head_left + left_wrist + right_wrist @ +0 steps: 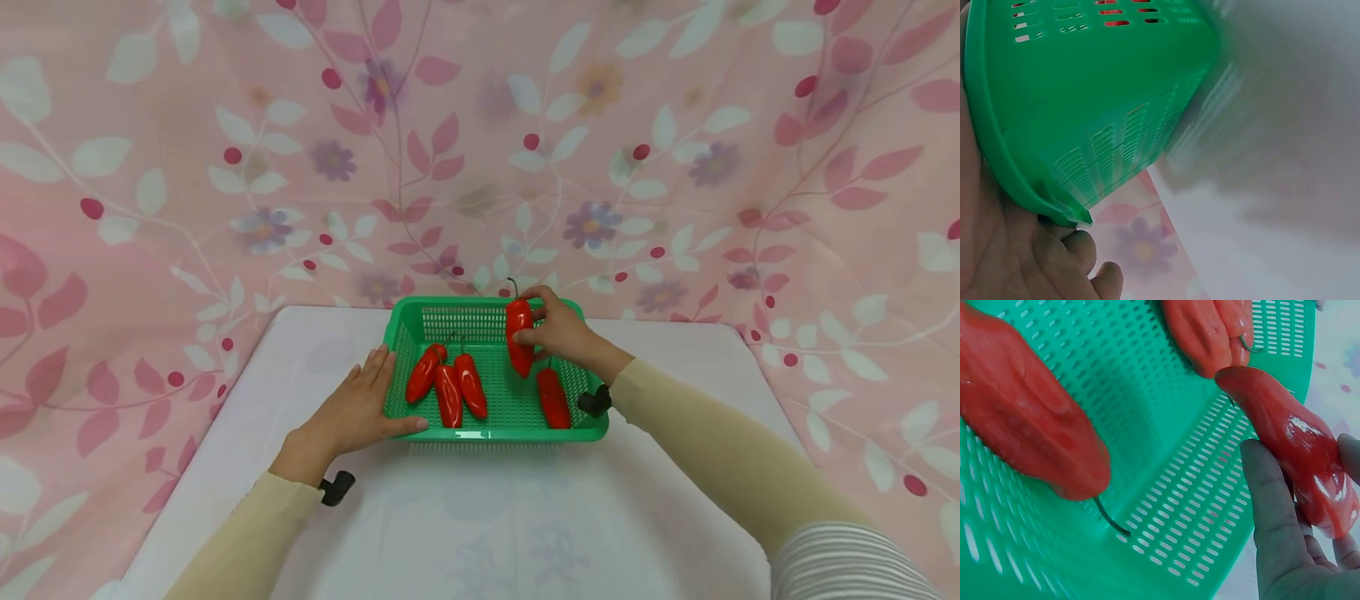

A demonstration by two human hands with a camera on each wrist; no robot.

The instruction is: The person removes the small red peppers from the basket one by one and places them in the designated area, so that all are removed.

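My right hand (558,329) pinches a glossy red chili pepper (519,337) between thumb and fingers, over the back right part of a green plastic basket (495,435). The pepper stands nearly upright in the head view, its thin stem at the top; the right wrist view shows the same red pepper (1297,444) in the fingers. Straight fingers of my left hand (356,414) lie on the basket's left rim, with the thumb along the front rim. In the left wrist view, the left palm (1016,250) is against the green rim (997,144).
Three red peppers (448,392) lie together in the basket's left half. Another red pepper (553,400) lies at its right end, below the right hand. The basket stands on a white-covered table (450,525), with a pink floral cloth (465,150) hanging behind.
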